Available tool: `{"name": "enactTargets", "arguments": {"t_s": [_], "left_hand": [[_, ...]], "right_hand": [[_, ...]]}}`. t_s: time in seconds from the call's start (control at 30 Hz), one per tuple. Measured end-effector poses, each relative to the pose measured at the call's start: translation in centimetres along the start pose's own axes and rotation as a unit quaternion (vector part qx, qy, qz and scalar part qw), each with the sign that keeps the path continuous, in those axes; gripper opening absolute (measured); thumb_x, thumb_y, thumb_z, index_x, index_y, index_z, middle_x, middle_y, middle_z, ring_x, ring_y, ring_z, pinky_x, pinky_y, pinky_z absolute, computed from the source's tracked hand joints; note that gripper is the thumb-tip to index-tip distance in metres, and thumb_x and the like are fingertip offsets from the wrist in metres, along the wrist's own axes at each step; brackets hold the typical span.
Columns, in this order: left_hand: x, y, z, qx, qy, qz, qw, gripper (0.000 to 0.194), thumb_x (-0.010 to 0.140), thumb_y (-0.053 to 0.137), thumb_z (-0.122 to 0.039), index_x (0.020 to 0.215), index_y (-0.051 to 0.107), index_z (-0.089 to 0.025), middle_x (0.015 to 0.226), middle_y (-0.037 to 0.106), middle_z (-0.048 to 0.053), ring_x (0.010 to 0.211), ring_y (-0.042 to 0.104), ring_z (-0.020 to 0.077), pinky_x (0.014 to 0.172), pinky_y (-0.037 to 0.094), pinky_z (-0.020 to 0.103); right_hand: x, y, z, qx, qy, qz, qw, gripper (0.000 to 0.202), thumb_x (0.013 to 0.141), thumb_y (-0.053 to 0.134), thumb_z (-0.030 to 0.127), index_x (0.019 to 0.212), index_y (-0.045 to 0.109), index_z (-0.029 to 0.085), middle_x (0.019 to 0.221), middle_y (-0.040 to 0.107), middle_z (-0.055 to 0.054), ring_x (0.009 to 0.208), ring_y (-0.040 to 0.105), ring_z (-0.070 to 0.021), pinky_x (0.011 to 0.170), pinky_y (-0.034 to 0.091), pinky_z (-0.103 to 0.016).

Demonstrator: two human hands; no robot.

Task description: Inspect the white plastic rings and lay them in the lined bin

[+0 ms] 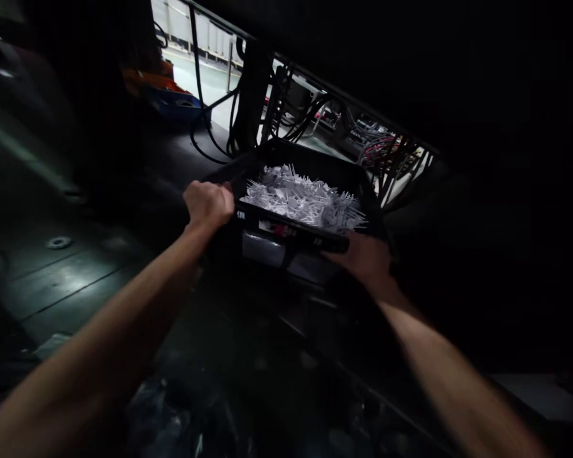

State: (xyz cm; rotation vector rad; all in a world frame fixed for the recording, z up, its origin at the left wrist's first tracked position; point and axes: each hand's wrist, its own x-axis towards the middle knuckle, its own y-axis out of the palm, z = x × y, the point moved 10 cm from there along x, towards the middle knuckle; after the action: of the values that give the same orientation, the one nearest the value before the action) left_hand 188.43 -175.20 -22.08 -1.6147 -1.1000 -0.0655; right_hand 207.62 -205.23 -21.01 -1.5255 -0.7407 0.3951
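Observation:
A black bin holds a heap of small white plastic pieces with thin stems. My left hand is closed round the bin's near left corner. At the near right corner my right hand grips the rim, its fingers partly lost in shadow. Pale labels show on the front below the rim, beside a small red patch.
Black cables hang behind the bin on the left, and bundled wires on the right. A blue tray lies at the back left. Dark machine surfaces frame the opening. Clear plastic lies below, dimly lit.

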Motion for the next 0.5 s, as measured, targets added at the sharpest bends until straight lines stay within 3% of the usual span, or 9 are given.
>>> {"name": "enactTargets", "arguments": {"t_s": [0.1,0.2,0.33,0.5], "left_hand": [[-1.3,0.8,-2.0,0.028,0.024,0.023,0.999,0.028,0.101,0.066,-0.041,0.103,0.071,-0.014,0.104,0.075,0.006,0.097,0.072,0.0217,0.094,0.058,0.045],[-2.3,1.5,-3.9,0.051,0.049,0.022,0.997,0.03,0.101,0.063,-0.039,0.087,0.072,-0.014,0.089,0.076,0.006,0.089,0.072,0.0219,0.092,0.055,0.044],[-2.2,1.2,-4.4,0.057,0.066,-0.001,0.996,0.037,0.1,0.055,-0.03,0.075,0.074,-0.012,0.077,0.076,0.012,0.08,0.071,0.0256,0.084,0.049,0.044],[-2.1,0.2,-4.5,0.051,0.074,-0.021,0.996,0.039,0.1,0.051,-0.03,0.072,0.072,-0.015,0.072,0.074,0.009,0.074,0.067,0.0239,0.079,0.046,0.041]], "right_hand": [[-2.6,2.6,-2.2,0.019,0.04,0.027,0.999,0.053,0.081,0.074,0.069,0.102,0.073,0.02,0.097,0.081,-0.012,0.091,0.076,-0.0303,0.07,0.049,-0.033],[-3.5,4.3,-3.9,0.045,0.042,0.029,0.998,0.051,0.08,0.075,0.069,0.097,0.071,0.021,0.093,0.08,-0.011,0.086,0.076,-0.0312,0.065,0.044,-0.033],[-2.6,4.6,-3.8,0.07,0.031,0.017,0.997,0.047,0.081,0.074,0.068,0.092,0.067,0.022,0.091,0.078,-0.008,0.088,0.075,-0.0286,0.066,0.042,-0.031],[-4.1,4.1,-3.2,0.09,0.042,0.017,0.995,0.038,0.082,0.078,0.055,0.094,0.066,0.022,0.096,0.078,-0.009,0.093,0.074,-0.0279,0.068,0.045,-0.03]]}}
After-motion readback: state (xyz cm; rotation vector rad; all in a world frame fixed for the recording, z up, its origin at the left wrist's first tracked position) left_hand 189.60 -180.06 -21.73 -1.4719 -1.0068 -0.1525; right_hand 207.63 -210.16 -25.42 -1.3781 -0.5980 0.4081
